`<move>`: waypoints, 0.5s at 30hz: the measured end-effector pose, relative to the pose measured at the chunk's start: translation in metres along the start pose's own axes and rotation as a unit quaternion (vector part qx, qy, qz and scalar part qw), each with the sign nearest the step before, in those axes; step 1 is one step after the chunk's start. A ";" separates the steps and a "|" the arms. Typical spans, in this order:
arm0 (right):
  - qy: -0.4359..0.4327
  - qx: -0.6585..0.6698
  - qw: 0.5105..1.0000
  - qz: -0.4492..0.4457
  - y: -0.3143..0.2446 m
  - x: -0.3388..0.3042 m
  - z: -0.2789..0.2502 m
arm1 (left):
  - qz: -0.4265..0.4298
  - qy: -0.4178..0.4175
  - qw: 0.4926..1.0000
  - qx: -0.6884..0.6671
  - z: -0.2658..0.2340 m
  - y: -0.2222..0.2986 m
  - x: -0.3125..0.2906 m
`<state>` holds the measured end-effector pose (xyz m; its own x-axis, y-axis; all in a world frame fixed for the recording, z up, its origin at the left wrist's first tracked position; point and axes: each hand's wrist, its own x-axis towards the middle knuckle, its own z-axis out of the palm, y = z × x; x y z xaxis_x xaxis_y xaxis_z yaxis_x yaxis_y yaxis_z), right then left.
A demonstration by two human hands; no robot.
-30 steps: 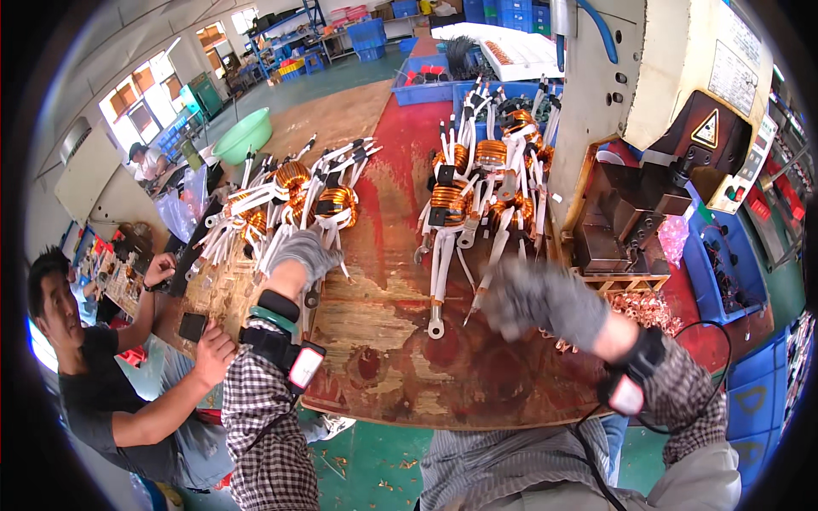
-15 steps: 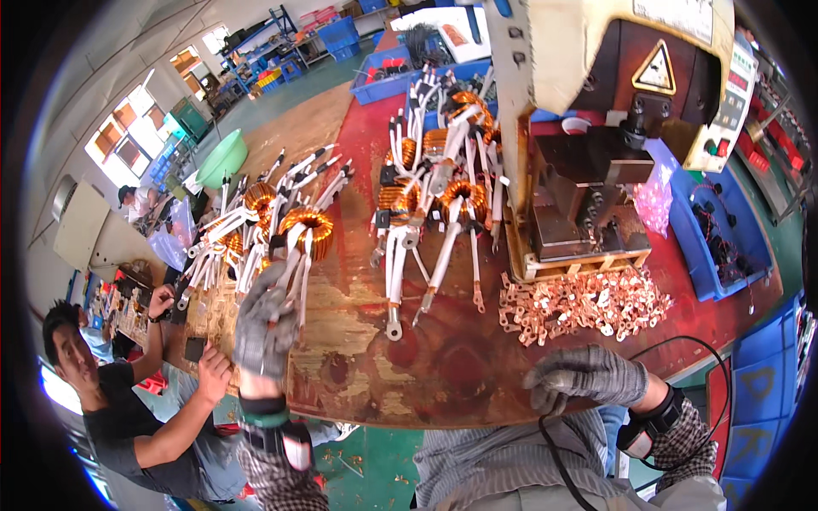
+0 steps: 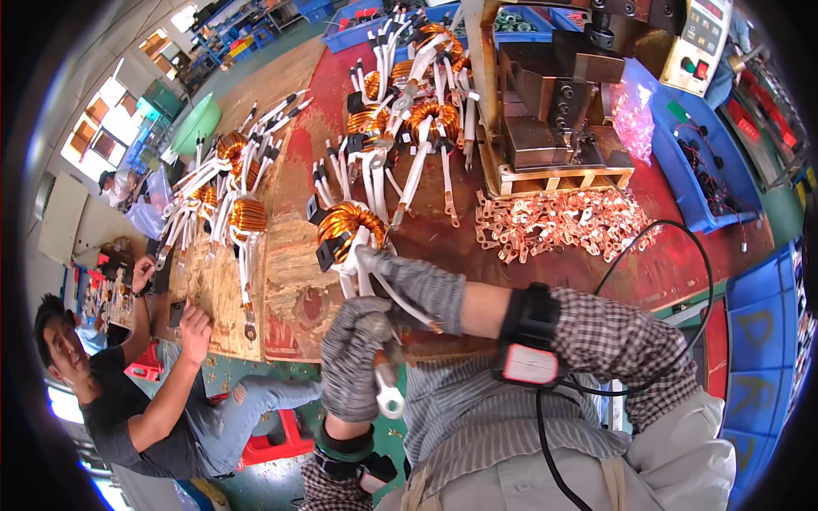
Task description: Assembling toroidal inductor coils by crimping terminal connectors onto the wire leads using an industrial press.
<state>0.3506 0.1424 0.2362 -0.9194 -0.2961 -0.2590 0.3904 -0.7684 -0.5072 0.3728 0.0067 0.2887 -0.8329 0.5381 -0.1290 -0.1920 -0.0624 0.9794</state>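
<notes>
A toroidal coil [image 3: 348, 223] wound with copper wire, with white-sleeved leads, lies near the front of the bench. My right hand [image 3: 419, 285] reaches across from the right, its gloved fingers closed around the leads just below the winding. Below it, my left hand [image 3: 354, 358] in a grey knit glove is closed on the same leads. From its lower side a lead's ring terminal [image 3: 390, 400] sticks out past the bench edge. More such coils lie in a left pile [image 3: 247, 217] and a middle pile [image 3: 433, 121].
A press [image 3: 562, 128] stands at the right, with loose copper terminals [image 3: 562, 226] heaped before it. Blue bins [image 3: 705, 170] sit beyond. A black cable [image 3: 707, 281] loops by my right arm. A seated person [image 3: 128, 409] works at the left.
My left hand has moved right from beside the left pile. My right hand has crossed leftward, and both now grip a coil's leads. The view has shifted.
</notes>
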 end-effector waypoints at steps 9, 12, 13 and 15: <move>0.005 -0.282 0.959 -0.034 0.014 -0.008 0.009 | -0.026 -0.107 0.994 0.012 -0.096 -0.024 -0.008; 0.003 -0.475 0.878 -0.052 0.024 -0.022 0.016 | -0.042 -0.065 0.988 -0.133 -0.092 -0.041 -0.001; 0.001 -0.510 0.857 -0.071 0.026 -0.025 0.021 | -0.018 -0.061 0.976 -0.206 -0.087 -0.046 0.002; -0.020 -0.635 0.758 -0.149 0.025 -0.034 0.027 | 0.015 -0.038 0.971 -0.237 -0.072 -0.050 0.002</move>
<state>0.3901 0.1182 0.2545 -0.9669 -0.2528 0.0342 -0.1252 0.3537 -0.9269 0.3437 -0.0495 0.2288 -0.8039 0.5904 -0.0724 -0.4015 -0.4488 0.7983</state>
